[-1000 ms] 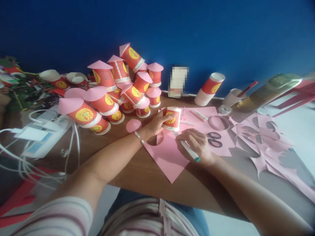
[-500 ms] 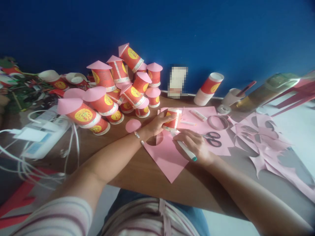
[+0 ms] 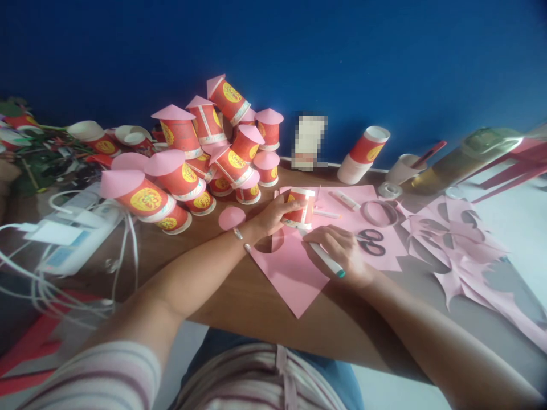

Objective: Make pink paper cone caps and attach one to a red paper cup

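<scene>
My left hand (image 3: 273, 216) is wrapped round a red paper cup (image 3: 298, 214) with white bands, held tilted above pink paper (image 3: 294, 285). In my right hand (image 3: 339, 247) is a white marker pen (image 3: 325, 259) with a green end; its far end points toward the cup's base, and I cannot tell whether they touch. Dark-handled scissors (image 3: 371, 242) lie just right of that hand, on the pink sheet. A small pink paper cone (image 3: 232, 218) rests by my left wrist. Two white sticks or pens (image 3: 347, 200) lie beyond my hands.
Red cups with pink cone tops (image 3: 149, 196) are piled at the left. A power strip (image 3: 81, 233) with white cables lies nearer me. To the right are pink paper scraps (image 3: 461, 250), a tape roll (image 3: 379, 213), stacked cups (image 3: 363, 155) and a bottle (image 3: 465, 159).
My right hand and the marker have shifted slightly right and down, away from the cup. The left hand still holds the cup, nearly unmoved.
</scene>
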The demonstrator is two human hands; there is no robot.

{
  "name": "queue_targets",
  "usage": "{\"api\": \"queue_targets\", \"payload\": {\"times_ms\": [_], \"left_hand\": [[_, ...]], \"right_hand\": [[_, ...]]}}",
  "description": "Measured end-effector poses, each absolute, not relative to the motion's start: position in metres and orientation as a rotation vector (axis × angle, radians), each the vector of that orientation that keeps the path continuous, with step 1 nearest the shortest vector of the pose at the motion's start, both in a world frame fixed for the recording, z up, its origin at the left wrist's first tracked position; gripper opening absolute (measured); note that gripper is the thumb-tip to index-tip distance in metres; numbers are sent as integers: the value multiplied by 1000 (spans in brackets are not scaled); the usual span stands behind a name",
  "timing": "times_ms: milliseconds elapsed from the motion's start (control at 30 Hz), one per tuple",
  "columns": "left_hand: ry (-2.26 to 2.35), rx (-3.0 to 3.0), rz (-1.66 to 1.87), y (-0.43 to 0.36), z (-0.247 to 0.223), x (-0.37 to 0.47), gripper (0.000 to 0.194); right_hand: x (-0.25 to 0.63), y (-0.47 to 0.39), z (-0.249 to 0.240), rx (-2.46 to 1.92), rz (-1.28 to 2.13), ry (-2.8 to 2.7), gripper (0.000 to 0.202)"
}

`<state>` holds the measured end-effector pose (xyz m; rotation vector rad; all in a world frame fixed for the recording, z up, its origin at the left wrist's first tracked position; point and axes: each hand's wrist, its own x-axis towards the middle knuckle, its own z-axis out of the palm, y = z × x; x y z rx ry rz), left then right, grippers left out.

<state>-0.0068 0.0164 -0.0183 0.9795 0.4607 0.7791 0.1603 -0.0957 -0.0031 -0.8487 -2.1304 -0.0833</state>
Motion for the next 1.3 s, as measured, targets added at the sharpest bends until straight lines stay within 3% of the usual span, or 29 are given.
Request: {"api": "queue_targets", "payload": {"times_ms": [1300], "left_hand": [[490,993,747,15,-16,-11,42]], "right_hand": [[164,-93,-7,-911,-187,-2055,14]]}}
